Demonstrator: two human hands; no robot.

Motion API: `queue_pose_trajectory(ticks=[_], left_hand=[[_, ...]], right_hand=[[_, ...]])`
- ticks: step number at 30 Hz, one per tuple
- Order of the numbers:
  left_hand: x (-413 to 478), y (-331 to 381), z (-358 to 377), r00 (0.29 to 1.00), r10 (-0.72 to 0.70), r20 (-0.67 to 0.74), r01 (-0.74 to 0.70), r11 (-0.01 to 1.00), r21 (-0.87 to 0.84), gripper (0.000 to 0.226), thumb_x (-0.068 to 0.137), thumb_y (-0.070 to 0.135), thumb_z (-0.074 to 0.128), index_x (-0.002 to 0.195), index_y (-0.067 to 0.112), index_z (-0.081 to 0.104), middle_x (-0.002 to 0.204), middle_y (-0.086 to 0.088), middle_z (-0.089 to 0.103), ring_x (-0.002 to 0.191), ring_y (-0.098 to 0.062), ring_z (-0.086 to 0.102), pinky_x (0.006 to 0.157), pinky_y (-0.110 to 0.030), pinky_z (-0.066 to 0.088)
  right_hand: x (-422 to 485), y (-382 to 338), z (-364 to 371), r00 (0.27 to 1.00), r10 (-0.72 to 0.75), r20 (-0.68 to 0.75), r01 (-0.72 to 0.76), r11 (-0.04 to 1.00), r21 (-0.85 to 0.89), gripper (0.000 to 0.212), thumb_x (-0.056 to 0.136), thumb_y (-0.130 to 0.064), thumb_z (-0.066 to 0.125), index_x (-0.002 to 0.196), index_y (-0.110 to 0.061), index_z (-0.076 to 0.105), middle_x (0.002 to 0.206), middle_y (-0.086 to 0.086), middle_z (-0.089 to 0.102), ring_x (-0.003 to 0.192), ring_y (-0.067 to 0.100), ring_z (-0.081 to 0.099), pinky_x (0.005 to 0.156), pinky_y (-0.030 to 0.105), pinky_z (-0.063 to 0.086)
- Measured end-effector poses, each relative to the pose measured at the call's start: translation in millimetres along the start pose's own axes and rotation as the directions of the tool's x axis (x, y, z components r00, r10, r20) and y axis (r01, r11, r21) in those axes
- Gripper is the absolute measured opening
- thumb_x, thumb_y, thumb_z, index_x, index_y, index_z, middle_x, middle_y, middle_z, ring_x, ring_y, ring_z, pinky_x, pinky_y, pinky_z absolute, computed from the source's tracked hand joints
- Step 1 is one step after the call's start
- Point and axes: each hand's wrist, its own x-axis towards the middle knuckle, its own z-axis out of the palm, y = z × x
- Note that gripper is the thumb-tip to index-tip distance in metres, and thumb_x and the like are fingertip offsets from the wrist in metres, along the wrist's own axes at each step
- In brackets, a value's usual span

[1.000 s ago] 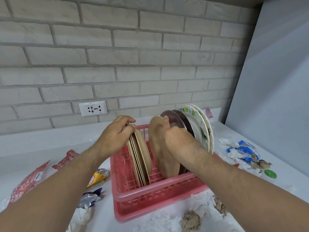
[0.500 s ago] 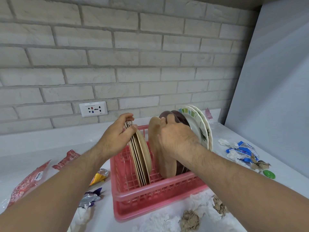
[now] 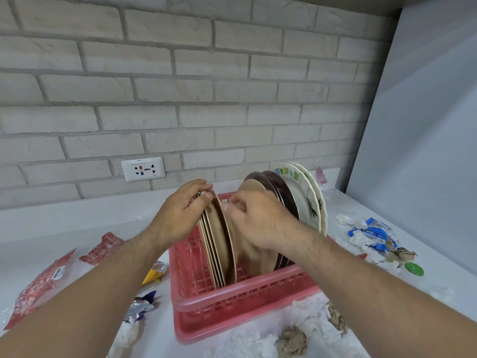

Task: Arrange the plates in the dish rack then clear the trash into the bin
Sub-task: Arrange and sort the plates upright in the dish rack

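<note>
As left hand (image 3: 178, 215) grips, plates (image 3: 220, 244) upright, rims up

Pretty bright, soft even light, only faint shadows; mostly sharp, but fisheye bending toward the edges.

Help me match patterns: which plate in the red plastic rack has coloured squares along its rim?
The white round plate beside the dark brown plates; green and blue squares edge it. The tan plates and the cream end plate show none.
</note>
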Motion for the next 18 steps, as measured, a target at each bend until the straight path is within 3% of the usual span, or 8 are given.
queue_pose_trajectory(ticks=[3, 6, 9, 12, 15, 16, 18], left_hand=[[0.2, 4.6, 2.1, 0.999, 0.032, 0.0, -0.032, 0.999, 0.019, 0.031, 0.098, 0.027, 0.047, 0.126, 0.027, 0.06, 0.128, 0.021, 0.047, 0.114, 0.014, 0.039, 0.092, -0.003, 0.024], [-0.3, 4.8, -1.0, 0.998, 0.051, 0.042, -0.051, 0.999, -0.001, 0.029, 0.1, 0.029, 0.042, 0.122, 0.031, 0.062, 0.123, 0.024, 0.049, 0.109, 0.025, 0.036, 0.093, -0.002, 0.022], [0.2, 6.7, -12.2, 0.994, 0.026, 0.108, -0.012, 0.992, -0.13, 0.033, 0.091, 0.028, 0.038, 0.109, 0.036, 0.065, 0.122, 0.023, 0.054, 0.115, 0.019, 0.041, 0.102, -0.012, 0.029], [5.8, 13.1, -28.1, 0.985, -0.039, 0.166, 0.071, 0.979, -0.193, 0.041, 0.079, 0.009, 0.042, 0.103, 0.026, 0.07, 0.12, 0.018, 0.058, 0.111, 0.009, 0.05, 0.096, -0.01, 0.038], [14.0, 10.2, -43.0, 0.954, -0.072, 0.291, 0.083, 0.996, -0.024, 0.051, 0.084, -0.005, 0.045, 0.114, 0.029, 0.068, 0.134, 0.016, 0.053, 0.127, -0.001, 0.043, 0.107, -0.022, 0.032], [15.1, 7.9, -45.6, 0.942, -0.041, 0.334, 0.002, 0.993, 0.118, 0.053, 0.086, -0.004, 0.047, 0.122, 0.031, 0.063, 0.139, 0.017, 0.048, 0.13, -0.001, 0.039, 0.108, -0.021, 0.029], [14.9, 3.4, -43.7, 0.928, 0.101, 0.358, -0.248, 0.886, 0.391, 0.051, 0.086, 0.002, 0.056, 0.131, 0.028, 0.055, 0.138, 0.013, 0.049, 0.128, -0.005, 0.042, 0.104, -0.019, 0.03]], right_hand=[[-8.2, -2.1, 11.6, 0.998, -0.02, 0.066, 0.017, 0.999, 0.048, 0.035, 0.098, -0.04, 0.046, 0.119, -0.016, 0.061, 0.104, 0.003, 0.062, 0.093, 0.015, 0.058, 0.083, 0.028, 0.047], [-11.0, -5.6, 17.2, 0.995, -0.062, 0.079, 0.064, 0.998, -0.027, 0.03, 0.101, -0.029, 0.039, 0.115, -0.009, 0.057, 0.091, 0.006, 0.061, 0.083, 0.023, 0.059, 0.076, 0.034, 0.047], [-8.3, -8.5, 21.6, 0.995, -0.015, 0.094, 0.025, 0.994, -0.106, 0.026, 0.099, -0.022, 0.039, 0.115, -0.006, 0.053, 0.087, 0.01, 0.053, 0.081, 0.031, 0.057, 0.068, 0.033, 0.042], [-6.8, -11.0, 20.4, 0.994, 0.001, 0.111, 0.01, 0.996, -0.093, 0.038, 0.096, -0.017, 0.043, 0.133, -0.011, 0.046, 0.09, 0.01, 0.051, 0.077, 0.027, 0.052, 0.068, 0.033, 0.041], [-8.3, -13.2, 18.6, 0.988, 0.017, 0.151, 0.0, 0.994, -0.108, 0.047, 0.095, -0.016, 0.045, 0.141, -0.017, 0.036, 0.092, 0.007, 0.051, 0.076, 0.024, 0.052, 0.066, 0.033, 0.042], [-8.3, -13.6, 18.6, 0.985, 0.053, 0.164, -0.037, 0.994, -0.099, 0.045, 0.095, -0.016, 0.045, 0.139, -0.017, 0.038, 0.092, 0.006, 0.053, 0.075, 0.022, 0.055, 0.064, 0.033, 0.046], [-8.8, -15.2, 18.2, 0.976, 0.125, 0.178, -0.114, 0.991, -0.071, 0.039, 0.095, -0.017, 0.046, 0.133, -0.017, 0.042, 0.091, 0.005, 0.057, 0.073, 0.021, 0.059, 0.062, 0.034, 0.054]])
